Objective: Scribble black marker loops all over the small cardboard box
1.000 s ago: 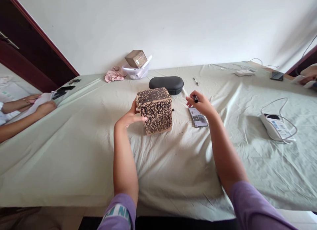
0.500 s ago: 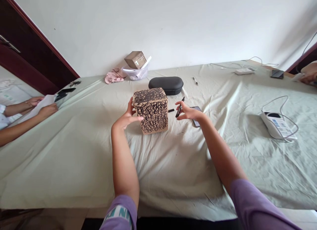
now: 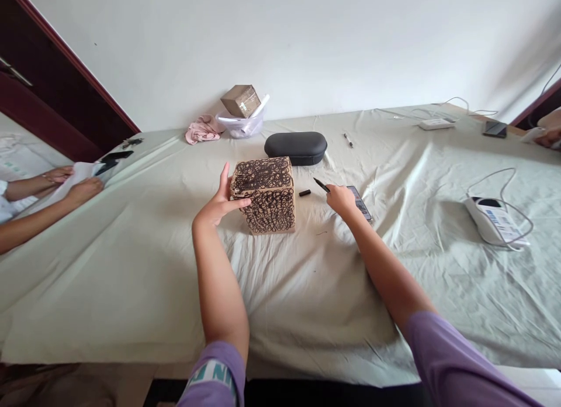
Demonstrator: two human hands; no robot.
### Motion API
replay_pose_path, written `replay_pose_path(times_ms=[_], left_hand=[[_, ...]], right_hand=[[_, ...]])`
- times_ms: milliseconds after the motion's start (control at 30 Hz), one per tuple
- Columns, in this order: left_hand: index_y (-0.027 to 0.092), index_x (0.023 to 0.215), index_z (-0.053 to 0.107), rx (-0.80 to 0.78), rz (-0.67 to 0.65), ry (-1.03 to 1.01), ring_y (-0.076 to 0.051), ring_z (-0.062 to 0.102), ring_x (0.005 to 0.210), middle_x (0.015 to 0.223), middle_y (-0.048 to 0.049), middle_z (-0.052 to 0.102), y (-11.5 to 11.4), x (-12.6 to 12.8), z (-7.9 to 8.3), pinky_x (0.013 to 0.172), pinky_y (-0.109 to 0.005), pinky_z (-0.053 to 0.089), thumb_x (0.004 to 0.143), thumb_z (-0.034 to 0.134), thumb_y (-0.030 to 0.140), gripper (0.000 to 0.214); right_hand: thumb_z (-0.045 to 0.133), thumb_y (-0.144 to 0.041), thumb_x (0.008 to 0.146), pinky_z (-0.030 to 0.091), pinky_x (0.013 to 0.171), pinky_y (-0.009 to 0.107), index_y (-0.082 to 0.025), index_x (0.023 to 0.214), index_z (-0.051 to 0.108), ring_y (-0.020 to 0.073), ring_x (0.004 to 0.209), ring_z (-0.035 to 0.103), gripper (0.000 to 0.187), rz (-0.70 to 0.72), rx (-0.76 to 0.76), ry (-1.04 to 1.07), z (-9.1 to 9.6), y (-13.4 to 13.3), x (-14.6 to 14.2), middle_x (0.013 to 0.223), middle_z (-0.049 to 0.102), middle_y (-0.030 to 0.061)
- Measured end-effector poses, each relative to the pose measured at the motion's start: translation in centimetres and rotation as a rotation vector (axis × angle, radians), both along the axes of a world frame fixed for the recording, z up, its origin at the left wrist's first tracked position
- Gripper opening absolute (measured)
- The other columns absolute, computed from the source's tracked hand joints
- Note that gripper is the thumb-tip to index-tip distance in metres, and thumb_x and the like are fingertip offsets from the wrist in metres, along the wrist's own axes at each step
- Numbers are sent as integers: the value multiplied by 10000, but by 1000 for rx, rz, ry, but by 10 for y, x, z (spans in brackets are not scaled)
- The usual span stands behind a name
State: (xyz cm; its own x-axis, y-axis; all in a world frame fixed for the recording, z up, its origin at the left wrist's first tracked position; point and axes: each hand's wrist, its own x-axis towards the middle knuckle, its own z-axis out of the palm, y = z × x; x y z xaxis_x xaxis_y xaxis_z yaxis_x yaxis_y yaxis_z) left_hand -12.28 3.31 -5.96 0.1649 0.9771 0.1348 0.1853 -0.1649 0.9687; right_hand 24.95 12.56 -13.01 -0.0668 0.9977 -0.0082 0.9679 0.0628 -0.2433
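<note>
A cardboard box [image 3: 270,211] covered in black looped scribbles stands upright on the cloth. My left hand [image 3: 219,202] grips its left side, the thumb across the front face and one finger pointing up; the other fingers are partly hidden behind the box. To the right, apart from the box, my right hand [image 3: 342,200] is closed around a black marker pen [image 3: 321,185], its uncapped tip pointing up and left. Between the box and that hand lies a black pen cap [image 3: 304,193]. Partly behind my right hand is a smartphone [image 3: 360,203].
A black hard case [image 3: 295,148] lies behind the box, with another pen [image 3: 347,140] to its right. At the back are a plastic basin [image 3: 240,128] holding a small carton [image 3: 241,100], and a pink cloth [image 3: 203,130]. A white corded device [image 3: 495,221] is at right; another person's hands [image 3: 85,189] hold paper at left.
My right hand has turned the marker from upright between spread fingers to a closed writing-like grip, tip leftward. The box has tilted or turned slightly, with my left hand still on it.
</note>
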Motion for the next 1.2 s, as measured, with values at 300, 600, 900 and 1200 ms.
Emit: replay_pose_path(times_ms=[300,600,900,1200], left_hand=[[424,1768,-147,-2,-14,-3,-384,253,1726,1879,-114,203,1,0,-1,1401,-578,223,730,975,466,1529],[372,1776,-144,-8,-1,-7,-370,273,1717,1861,-133,239,-2,4,1,1402,-532,245,739,955,434,1512],[355,1783,-116,-22,14,-13,-360,285,1712,1850,-128,262,-3,5,4,1400,-512,257,731,953,405,1500],[332,1779,-142,-16,5,-10,-355,260,1722,1865,-135,220,-2,6,4,1405,-508,243,735,937,411,1504]], right_hand=[[421,-66,1016,280,1081,550,-272,1455,777,451,1404,445,602,-95,80,-105,-11,-2,1,1417,692,215],[371,-120,1071,262,1031,515,-319,1470,767,424,1303,442,596,26,163,-108,-25,1,-7,1344,685,199],[391,-149,1066,266,1015,510,-364,1579,669,416,1260,443,621,58,149,-146,-29,1,-12,1337,696,205],[377,-207,1109,275,1034,492,-347,1582,669,411,1288,449,573,74,131,-142,-30,-4,-20,1359,679,188]])
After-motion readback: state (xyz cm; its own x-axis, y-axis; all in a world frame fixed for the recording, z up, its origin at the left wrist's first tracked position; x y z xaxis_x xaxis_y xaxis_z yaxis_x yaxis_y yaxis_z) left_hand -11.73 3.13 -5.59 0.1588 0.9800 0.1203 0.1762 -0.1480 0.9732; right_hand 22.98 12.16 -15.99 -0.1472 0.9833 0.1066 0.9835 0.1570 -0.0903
